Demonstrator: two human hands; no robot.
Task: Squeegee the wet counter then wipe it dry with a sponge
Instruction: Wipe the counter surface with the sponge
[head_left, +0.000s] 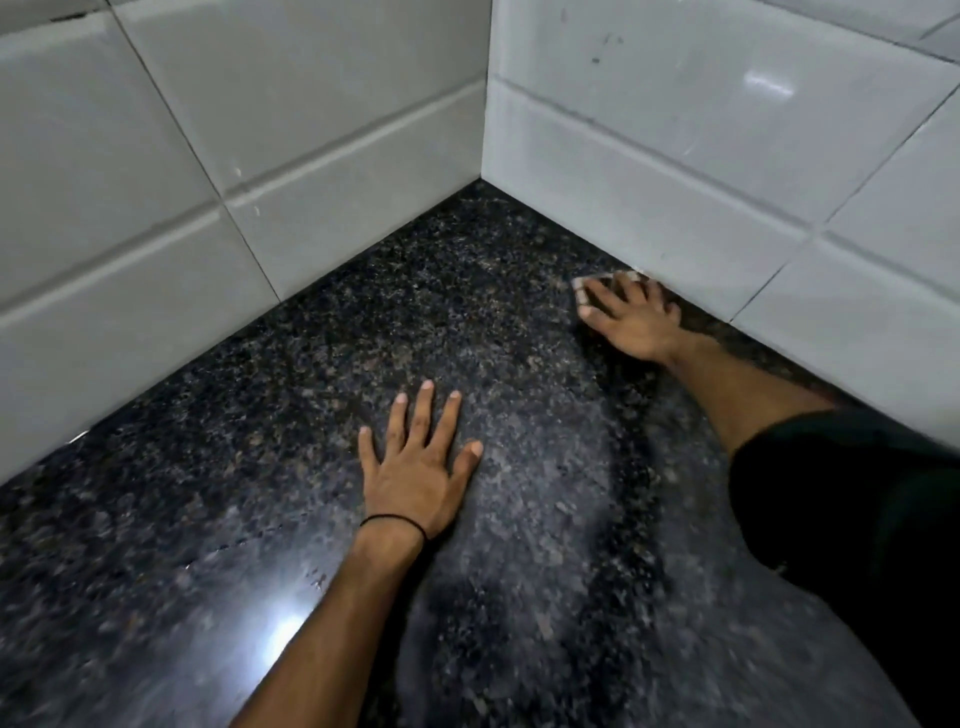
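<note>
Head view. A dark speckled granite counter (291, 415) fills the lower frame and runs back into a corner formed by two walls of glossy white tiles (322, 104). This wall corner (485, 179) serves as the landmark for all positions below.

The left hand (421, 467) lies flat on the counter, well in front of the wall corner and slightly to its left, palm down, fingers spread and pointing toward the corner; it is released and grips nothing. A thin black band (395, 522) circles its wrist.

The right hand (631, 317) reaches forward to the right of the wall corner, close to the foot of the right-hand tiled wall. It presses down on a pale sponge (584, 288), of which only the edges show beyond the fingertips; the sponge lies on the counter just beside the base of that wall. The fingers are extended over the sponge, holding it against the stone rather than clenched around it. A dark sleeve (857, 499) covers the right upper arm at the frame's right edge.

A bright glare (283, 621) reflects off the counter near the left forearm, far in front of the wall corner. A duller, greyish swath of the counter surface runs between the two hands.
</note>
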